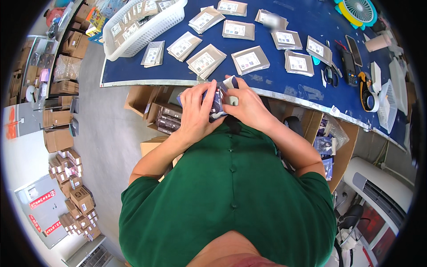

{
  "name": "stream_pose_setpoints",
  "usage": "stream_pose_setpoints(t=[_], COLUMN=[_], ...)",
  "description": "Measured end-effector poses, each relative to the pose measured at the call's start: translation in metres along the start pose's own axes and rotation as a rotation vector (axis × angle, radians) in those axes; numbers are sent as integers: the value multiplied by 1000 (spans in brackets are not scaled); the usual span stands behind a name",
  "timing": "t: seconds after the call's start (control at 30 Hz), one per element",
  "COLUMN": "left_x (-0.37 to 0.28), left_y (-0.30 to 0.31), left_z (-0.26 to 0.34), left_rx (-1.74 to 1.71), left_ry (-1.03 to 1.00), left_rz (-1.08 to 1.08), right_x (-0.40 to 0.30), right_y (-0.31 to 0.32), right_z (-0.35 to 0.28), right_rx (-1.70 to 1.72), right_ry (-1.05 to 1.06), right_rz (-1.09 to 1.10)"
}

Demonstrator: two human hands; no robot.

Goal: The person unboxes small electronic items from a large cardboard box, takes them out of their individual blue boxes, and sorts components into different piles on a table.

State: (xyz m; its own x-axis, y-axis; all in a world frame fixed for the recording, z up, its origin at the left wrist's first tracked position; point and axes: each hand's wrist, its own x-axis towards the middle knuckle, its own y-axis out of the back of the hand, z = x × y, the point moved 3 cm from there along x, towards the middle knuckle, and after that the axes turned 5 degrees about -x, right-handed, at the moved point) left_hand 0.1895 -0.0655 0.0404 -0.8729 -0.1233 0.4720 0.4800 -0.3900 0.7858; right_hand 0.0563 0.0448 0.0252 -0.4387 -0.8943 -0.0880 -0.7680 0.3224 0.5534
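Close to my body, at the near edge of the blue table (pixel 300 90), I hold a small dark-blue printed cardboard box (pixel 217 104). My left hand (pixel 196 110) wraps its left side, with the fingers over the top. My right hand (pixel 245 105) grips its right side, where white-lined flaps stand up. What the box holds is hidden. Beyond my hands, several stacks of flat packets with printed labels (pixel 250 60) lie on the table. A white plastic basket (pixel 146 35) with more such packets stands at the far left.
Scissors (pixel 331 76), a handheld scanner (pixel 349 68), a smartphone (pixel 353 50), a tape dispenser (pixel 367 95) and a small fan (pixel 357 11) lie to the right. Open cartons (pixel 343 157) stand below the table edge, some with printed boxes. Stacked cartons (pixel 81 200) line the left side.
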Motion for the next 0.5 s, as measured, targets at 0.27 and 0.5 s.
stream_pose_setpoints(t=[0.27,0.5], left_x=[0,-10], left_y=[16,37], left_z=[-16,-47], left_rx=[66,-419], left_ry=[138,100], left_rz=[143,497], right_x=[16,164], right_y=[17,165], right_z=[-13,95], right_rx=[308,402], right_ry=[266,56], right_rz=[275,602])
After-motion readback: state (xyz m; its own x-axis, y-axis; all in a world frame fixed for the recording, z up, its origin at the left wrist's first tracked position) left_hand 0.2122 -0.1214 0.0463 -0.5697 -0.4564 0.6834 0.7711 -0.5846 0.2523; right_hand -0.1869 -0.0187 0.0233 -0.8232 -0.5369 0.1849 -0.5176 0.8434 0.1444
